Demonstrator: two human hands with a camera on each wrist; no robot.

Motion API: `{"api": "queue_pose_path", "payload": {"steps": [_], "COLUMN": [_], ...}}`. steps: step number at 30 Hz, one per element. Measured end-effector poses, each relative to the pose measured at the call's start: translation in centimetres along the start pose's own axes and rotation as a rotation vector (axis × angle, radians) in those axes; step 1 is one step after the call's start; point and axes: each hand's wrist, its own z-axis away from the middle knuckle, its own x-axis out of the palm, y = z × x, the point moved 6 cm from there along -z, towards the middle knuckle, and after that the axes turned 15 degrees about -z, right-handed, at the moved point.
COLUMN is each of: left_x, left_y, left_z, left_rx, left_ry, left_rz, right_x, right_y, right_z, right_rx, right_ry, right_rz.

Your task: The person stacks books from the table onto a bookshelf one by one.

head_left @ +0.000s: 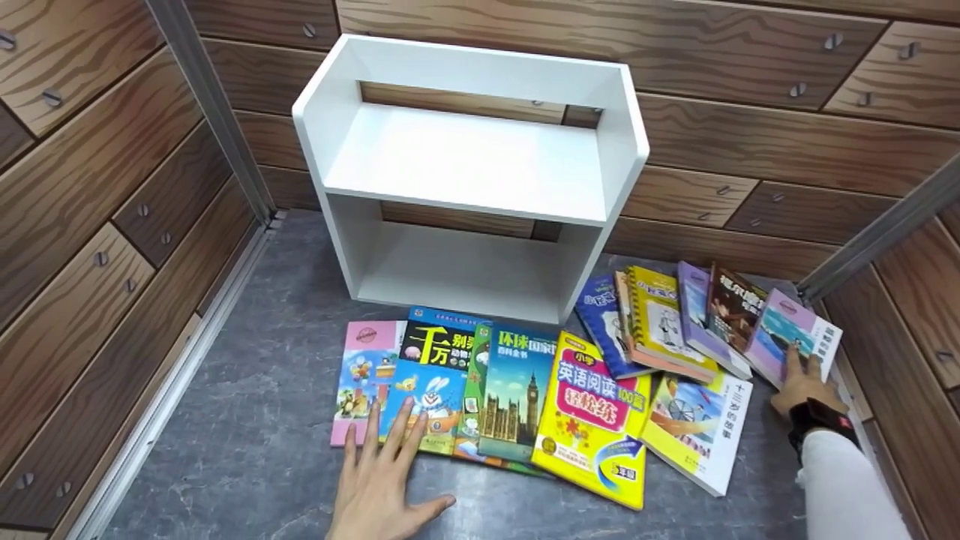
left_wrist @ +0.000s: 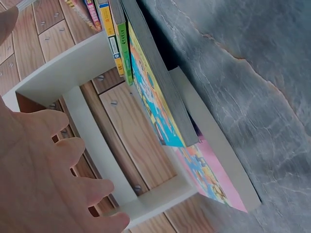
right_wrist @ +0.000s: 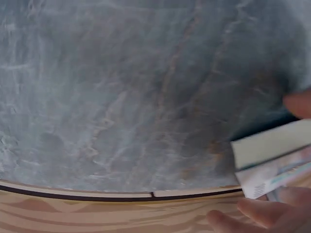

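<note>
In the head view my left hand (head_left: 379, 480) hovers with fingers spread, over or near the lower edges of a pink-covered book (head_left: 355, 435) and a blue book with a rabbit (head_left: 424, 390). In the left wrist view its fingers are apart, away from the books. At the far right my right hand (head_left: 810, 390) lays extended fingers over a purple-and-white paperback (head_left: 780, 330). In the right wrist view that book's page edge (right_wrist: 272, 145) shows between fingers and thumb, the thumb apart from it. Firm contact cannot be told.
A white two-tier shelf (head_left: 480, 206) stands against the wood-patterned wall. More books overlap on the grey floor: a castle-cover book (head_left: 517, 397), a yellow English reader (head_left: 592, 450), a white-spined paperback (head_left: 712, 450), a yellow spiral-bound book (head_left: 664, 315) and a dark brown book (head_left: 731, 300).
</note>
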Motion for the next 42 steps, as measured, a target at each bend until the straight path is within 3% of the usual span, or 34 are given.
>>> {"api": "queue_pose_path", "payload": {"steps": [6, 11, 16, 20, 24, 29, 37, 42], "left_x": [0.0, 0.1, 0.0, -0.1, -0.4, -1.1, -2.4, -3.1], "left_y": [0.1, 0.1, 0.1, 0.3, 0.4, 0.8, 1.5, 1.3], "left_z": [0.1, 0.0, -0.2, -0.4, -0.9, -2.6, -6.3, -7.9], "left_rx": [0.007, 0.003, 0.001, 0.007, 0.011, 0.036, 0.066, 0.068], "left_ry": [0.023, -0.006, -0.024, -0.016, 0.030, 0.101, 0.147, 0.190], "left_rz": [-0.011, -0.002, 0.018, 0.017, 0.015, -0.029, 0.004, 0.013], "right_x": [-0.1, 0.5, 0.4, -0.5, -1.5, -2.4, -4.6, -5.7], "right_y": [-0.2, -0.3, 0.0, 0.4, 0.8, 0.7, 0.0, -3.3], "right_z": [0.9, 0.7, 1.2, 1.6, 1.8, 3.0, 7.6, 11.2], "right_rx": [-0.063, -0.122, -0.148, -0.061, 0.096, 0.103, 0.017, -0.167], "right_ry": [0.075, 0.141, 0.258, 0.347, 0.359, 0.401, 0.697, 0.915], "right_rz": [0.042, 0.112, 0.109, 0.051, -0.004, -0.057, -0.181, -0.289]}}
